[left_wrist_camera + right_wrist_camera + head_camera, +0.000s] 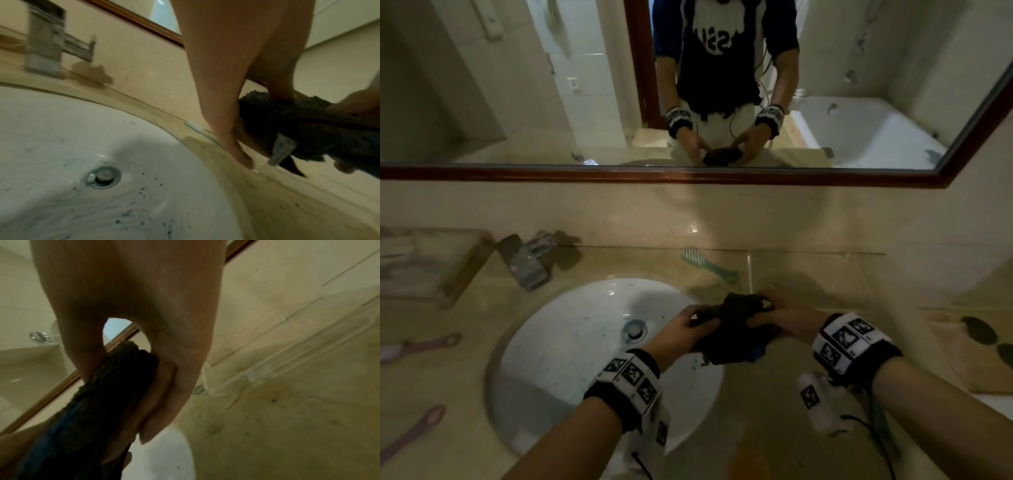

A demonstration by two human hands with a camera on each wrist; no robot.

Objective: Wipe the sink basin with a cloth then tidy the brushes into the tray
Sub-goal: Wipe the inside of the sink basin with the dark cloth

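While both hands grip it, the cloth hangs over the sink's rim.

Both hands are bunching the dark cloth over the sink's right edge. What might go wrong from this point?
1. The basin is flecked with blue-green specks; a tightly balled cloth, gripped by the left hand and right hand, may smear rather than lift them.
2. The green toothbrush lies just behind the hands, so a wide wiping stroke might knock it into the basin.
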